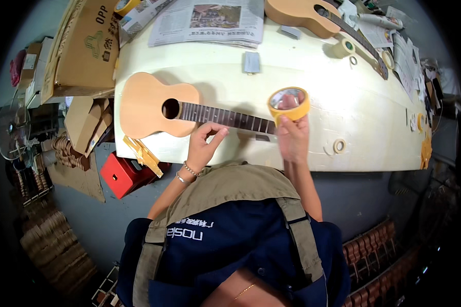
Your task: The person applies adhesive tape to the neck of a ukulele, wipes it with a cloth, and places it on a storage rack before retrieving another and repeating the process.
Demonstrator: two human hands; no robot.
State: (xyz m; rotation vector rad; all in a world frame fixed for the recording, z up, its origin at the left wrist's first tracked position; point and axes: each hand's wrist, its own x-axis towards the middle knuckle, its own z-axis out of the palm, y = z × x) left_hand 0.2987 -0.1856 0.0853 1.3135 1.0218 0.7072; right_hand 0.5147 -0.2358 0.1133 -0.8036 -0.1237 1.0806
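Observation:
A small, pale-wood guitar [143,107] lies on the white table, body to the left. Its dark fretted neck [241,121] runs right, toward my right hand; the head end is hidden there. No strings or bridge show on it. My left hand [206,146] is at the near edge of the neck, by the body, with thumb and forefinger closed in a pinch. What lies between those fingertips is too small to make out. My right hand [294,140] grips a wide roll of yellow tape [293,110], held up over the neck's end.
A second guitar [302,18] lies at the far right, beside tape rolls [343,48] and papers. Newspaper [205,25] and a grey pad [251,62] are farther back. A small tape ring [339,146] sits near the front edge. Left stand a cardboard box [84,48] and red stool [120,174].

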